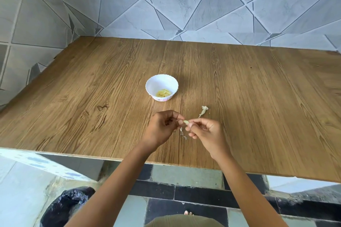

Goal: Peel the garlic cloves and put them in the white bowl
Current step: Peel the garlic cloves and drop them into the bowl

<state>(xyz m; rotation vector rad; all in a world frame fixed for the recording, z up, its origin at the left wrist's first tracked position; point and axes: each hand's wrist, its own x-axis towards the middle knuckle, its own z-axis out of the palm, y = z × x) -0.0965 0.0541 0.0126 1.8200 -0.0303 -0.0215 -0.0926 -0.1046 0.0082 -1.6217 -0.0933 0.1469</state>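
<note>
Wooden table shows wide open surface toward its far, left and right edges. Near the front edge, the left hand and right hand together pinch a garlic clove. The white bowl, holding peeled cloves, stands just beyond at mid-table, with a peel scrap near the right hand.

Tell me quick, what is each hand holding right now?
Left hand: curled, its grip pinches one end of the garlic clove.
Right hand: curled, its grip pinches the other end of the same clove.
</note>
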